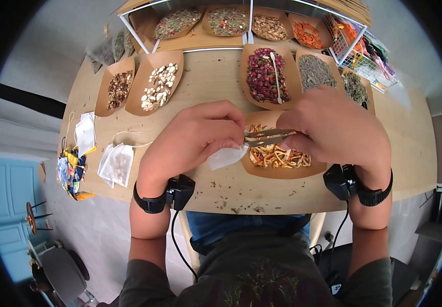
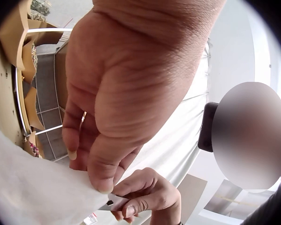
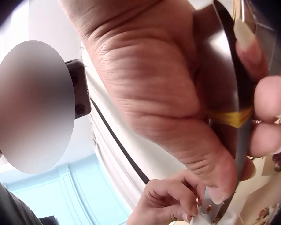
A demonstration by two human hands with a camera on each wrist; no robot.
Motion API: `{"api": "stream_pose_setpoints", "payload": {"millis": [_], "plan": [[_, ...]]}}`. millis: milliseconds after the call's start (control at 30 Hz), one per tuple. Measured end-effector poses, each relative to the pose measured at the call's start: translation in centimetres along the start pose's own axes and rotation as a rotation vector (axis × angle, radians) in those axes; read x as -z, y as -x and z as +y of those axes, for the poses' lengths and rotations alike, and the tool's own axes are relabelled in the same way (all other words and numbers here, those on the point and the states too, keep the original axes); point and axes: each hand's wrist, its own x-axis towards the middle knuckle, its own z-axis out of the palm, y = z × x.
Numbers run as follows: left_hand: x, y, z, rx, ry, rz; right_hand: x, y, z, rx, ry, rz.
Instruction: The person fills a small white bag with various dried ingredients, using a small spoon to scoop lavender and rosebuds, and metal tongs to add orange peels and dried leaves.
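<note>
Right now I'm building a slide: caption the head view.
Hands hold a thin white pouch and silver metal tongs by a brown cardboard tray of orange strips.

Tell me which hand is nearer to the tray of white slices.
Left. The left hand, pinching a white bag, is on the tray's near side, slightly to its right. The right hand, holding metal tongs, is much farther right.

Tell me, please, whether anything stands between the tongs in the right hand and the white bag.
Nothing visible does; the tongs in the right hand reach the white bag that the left hand pinches.
</note>
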Motion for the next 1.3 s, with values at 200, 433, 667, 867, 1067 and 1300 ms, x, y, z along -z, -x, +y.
{"api": "stream_pose_setpoints", "payload": {"millis": [200, 433, 667, 867, 1067, 1300], "plan": [[0.2, 0.0, 0.1, -0.011, -0.034, 0.017, 1.2, 0.3, 0.2, -0.048, -0.001, -0.002], [0.1, -0.2, 0.4, 0.007, -0.038, 0.019, -0.6, -1.1, -0.6, -0.009, 0.063, 0.01], [0.3, -0.3, 0.5, -0.006, -0.064, 0.028, -0.4, -0.6, -1.2, 0.007, 0.076, 0.013], [0.4, 0.0, -0.1, 0.001, -0.071, 0.03, 0.2, 1.1, 0.7, -0.019, -0.131, 0.034], [0.7, 0.0, 0.2, 0.007, -0.131, 0.032, 0.1, 5.5, 2.8, -0.38, -0.172, 0.003], [0.5, 0.1, -0.5, 0.093, -0.109, 0.021, -3.3, 8.5, 4.3, -0.448, -0.169, -0.055]]}}
